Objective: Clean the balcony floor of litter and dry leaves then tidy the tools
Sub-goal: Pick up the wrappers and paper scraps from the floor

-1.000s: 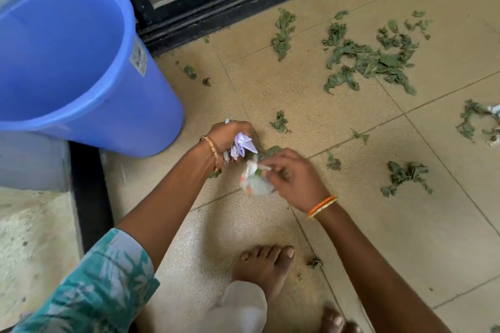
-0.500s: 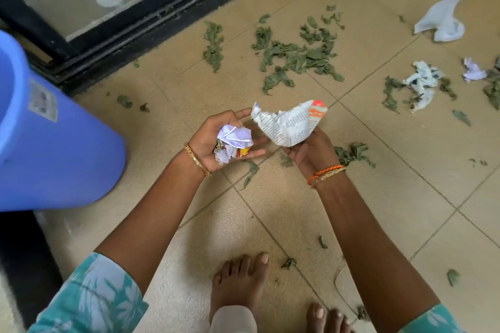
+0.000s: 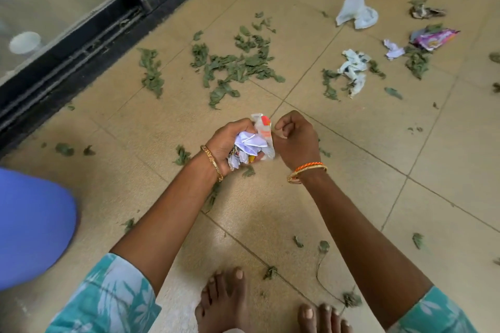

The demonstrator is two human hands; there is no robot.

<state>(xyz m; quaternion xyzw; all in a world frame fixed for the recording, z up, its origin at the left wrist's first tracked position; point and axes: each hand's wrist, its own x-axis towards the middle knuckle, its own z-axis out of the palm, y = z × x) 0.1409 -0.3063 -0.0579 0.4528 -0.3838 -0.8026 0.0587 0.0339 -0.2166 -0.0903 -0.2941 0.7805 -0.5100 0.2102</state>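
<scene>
Left hand [image 3: 226, 143] gripped a wad of crumpled paper litter [image 3: 250, 144] above the tiled floor [image 3: 351, 170]; right hand [image 3: 296, 140] was clenched just beside it, unclear if touching the wad. Dry leaves [image 3: 238, 67] lay scattered ahead near the sliding door [image 3: 81, 43], more wrappers [image 3: 354, 65] far right, blue bucket [image 3: 32, 227] at left

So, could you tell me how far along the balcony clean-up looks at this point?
Early days. Done: only a few scraps gathered. In hand: the left hand grips a wad of crumpled paper; the right hand is curled beside it, and whether it holds anything is unclear. Left: the big leaf pile, the white bag, the torn paper and the pink wrapper all lie on the floor, and nothing has reached the blue bucket.
</scene>
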